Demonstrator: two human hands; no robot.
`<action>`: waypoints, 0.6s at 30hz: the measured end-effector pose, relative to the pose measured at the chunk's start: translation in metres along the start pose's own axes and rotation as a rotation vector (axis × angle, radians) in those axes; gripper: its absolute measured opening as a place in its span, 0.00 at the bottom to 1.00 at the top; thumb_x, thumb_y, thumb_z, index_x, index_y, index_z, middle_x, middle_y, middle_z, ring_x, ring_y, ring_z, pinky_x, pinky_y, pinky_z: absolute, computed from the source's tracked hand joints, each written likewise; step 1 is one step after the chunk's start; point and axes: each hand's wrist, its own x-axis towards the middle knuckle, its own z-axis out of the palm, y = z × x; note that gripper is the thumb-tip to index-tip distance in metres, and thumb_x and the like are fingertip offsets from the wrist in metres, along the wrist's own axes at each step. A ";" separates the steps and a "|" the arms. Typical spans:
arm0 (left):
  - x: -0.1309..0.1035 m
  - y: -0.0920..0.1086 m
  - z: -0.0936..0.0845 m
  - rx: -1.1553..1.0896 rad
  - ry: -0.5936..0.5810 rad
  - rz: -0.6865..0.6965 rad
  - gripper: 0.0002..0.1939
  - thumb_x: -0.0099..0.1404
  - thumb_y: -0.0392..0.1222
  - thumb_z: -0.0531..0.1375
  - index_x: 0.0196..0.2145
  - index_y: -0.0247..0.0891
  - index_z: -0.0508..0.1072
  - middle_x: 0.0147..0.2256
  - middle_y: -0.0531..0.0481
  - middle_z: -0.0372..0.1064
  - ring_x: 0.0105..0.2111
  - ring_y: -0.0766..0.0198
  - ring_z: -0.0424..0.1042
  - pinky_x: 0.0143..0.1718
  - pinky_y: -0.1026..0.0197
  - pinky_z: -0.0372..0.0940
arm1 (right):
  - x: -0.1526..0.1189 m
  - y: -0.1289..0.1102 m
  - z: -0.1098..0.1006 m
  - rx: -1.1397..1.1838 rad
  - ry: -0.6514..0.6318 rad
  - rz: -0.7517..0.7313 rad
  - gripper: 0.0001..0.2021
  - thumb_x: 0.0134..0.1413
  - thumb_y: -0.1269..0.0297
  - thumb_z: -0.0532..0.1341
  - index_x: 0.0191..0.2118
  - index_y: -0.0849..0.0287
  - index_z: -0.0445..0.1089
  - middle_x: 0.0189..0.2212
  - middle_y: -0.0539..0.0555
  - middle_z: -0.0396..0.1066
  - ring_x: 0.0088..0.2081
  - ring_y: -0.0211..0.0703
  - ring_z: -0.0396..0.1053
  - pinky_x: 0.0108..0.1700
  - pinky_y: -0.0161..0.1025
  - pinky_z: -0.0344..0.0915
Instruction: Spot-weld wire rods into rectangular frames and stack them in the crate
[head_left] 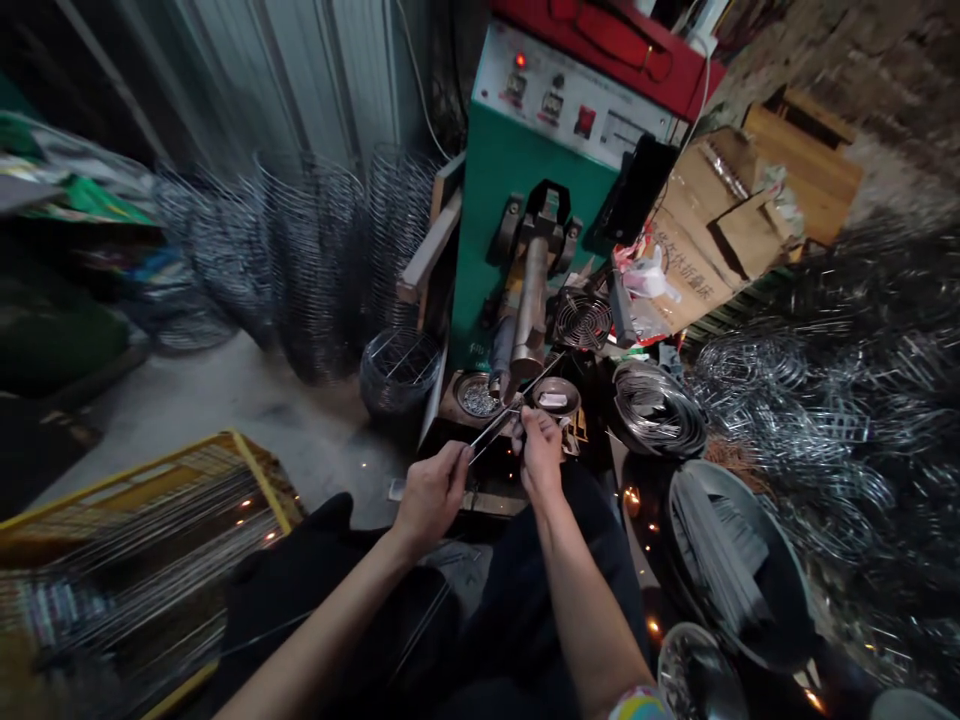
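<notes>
Thin metal rods [489, 432] slant up to the right in front of a green machine [480, 240]. My left hand [433, 492] is closed on their lower end. Near their upper part my right hand [538, 450] is closed, its fingertips pinched at the metal below the machine's thick cylindrical arm [531, 300]. The rods' upper end lies by the arm's tip. A round dish of small metal pieces [478, 396] sits left of the tip, and a bowl with a white block [556, 396] sits just behind my right hand.
Stacks of wire rings [311, 260] stand at the left. A yellow crate [240, 445] of rods is at lower left. On the right are a wire coil [656, 410], a large bowl of metal strips [795, 590], a cardboard box [697, 240] and heaped wire. Sparks glow around the legs.
</notes>
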 end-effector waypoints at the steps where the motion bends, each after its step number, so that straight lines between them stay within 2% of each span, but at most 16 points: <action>1: 0.002 -0.002 0.001 0.001 0.000 -0.001 0.13 0.73 0.40 0.50 0.31 0.38 0.68 0.24 0.53 0.68 0.22 0.66 0.69 0.27 0.64 0.57 | 0.002 0.000 0.001 0.005 0.000 0.004 0.21 0.49 0.49 0.67 0.22 0.58 0.61 0.16 0.43 0.59 0.15 0.27 0.51 0.16 0.28 0.46; 8: 0.006 -0.007 0.002 0.071 -0.010 0.014 0.13 0.73 0.41 0.49 0.31 0.39 0.67 0.23 0.54 0.66 0.22 0.66 0.68 0.26 0.64 0.56 | 0.010 0.004 0.005 0.003 -0.024 0.007 0.20 0.50 0.50 0.67 0.22 0.58 0.61 0.15 0.43 0.58 0.15 0.28 0.51 0.15 0.29 0.46; 12: 0.005 -0.006 0.000 0.058 -0.029 -0.033 0.12 0.73 0.42 0.50 0.34 0.38 0.69 0.25 0.53 0.69 0.23 0.66 0.69 0.27 0.65 0.58 | 0.012 0.006 0.003 -0.010 -0.022 0.017 0.20 0.52 0.50 0.66 0.22 0.58 0.62 0.15 0.43 0.59 0.14 0.28 0.51 0.15 0.29 0.46; 15: 0.008 -0.007 -0.001 0.024 -0.032 -0.054 0.12 0.73 0.43 0.50 0.36 0.38 0.70 0.28 0.51 0.72 0.25 0.65 0.71 0.29 0.65 0.60 | 0.012 0.005 -0.001 -0.043 -0.026 0.035 0.20 0.51 0.48 0.66 0.24 0.58 0.64 0.16 0.43 0.61 0.15 0.28 0.52 0.16 0.29 0.47; 18: 0.010 -0.010 -0.001 0.023 -0.060 -0.028 0.13 0.73 0.43 0.49 0.35 0.38 0.70 0.28 0.50 0.73 0.25 0.65 0.72 0.29 0.65 0.60 | 0.001 0.004 -0.012 -0.086 -0.056 0.049 0.21 0.52 0.44 0.65 0.26 0.59 0.65 0.17 0.43 0.62 0.15 0.28 0.53 0.16 0.28 0.47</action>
